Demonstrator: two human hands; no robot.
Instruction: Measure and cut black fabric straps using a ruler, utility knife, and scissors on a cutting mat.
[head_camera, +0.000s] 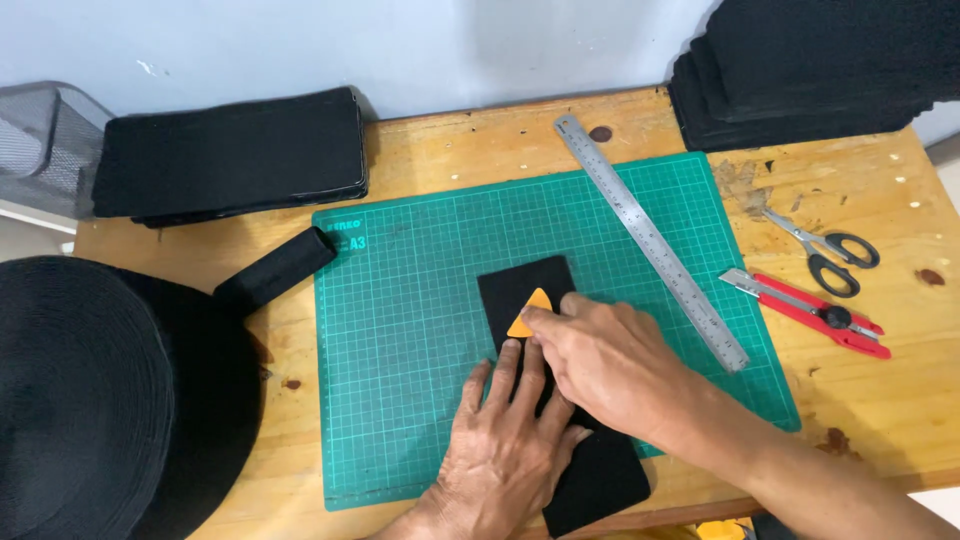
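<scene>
A black strip of fabric (525, 283) lies lengthwise on the green cutting mat (420, 300). My left hand (505, 440) rests flat on the strip, fingers spread, pinning it down. My right hand (605, 360) crosses over it and pinches a small orange triangular chalk (527, 314), whose tip touches the strip near its far end. The near end of the strip (600, 480) sticks out past the mat's front edge.
A steel ruler (650, 240) lies diagonally across the mat's right side. Scissors (828, 250) and a red utility knife (815, 312) sit on the wooden table at right. Black fabric stacks (235, 155) (810, 65) stand at the back. A large webbing roll (110, 400) fills the left.
</scene>
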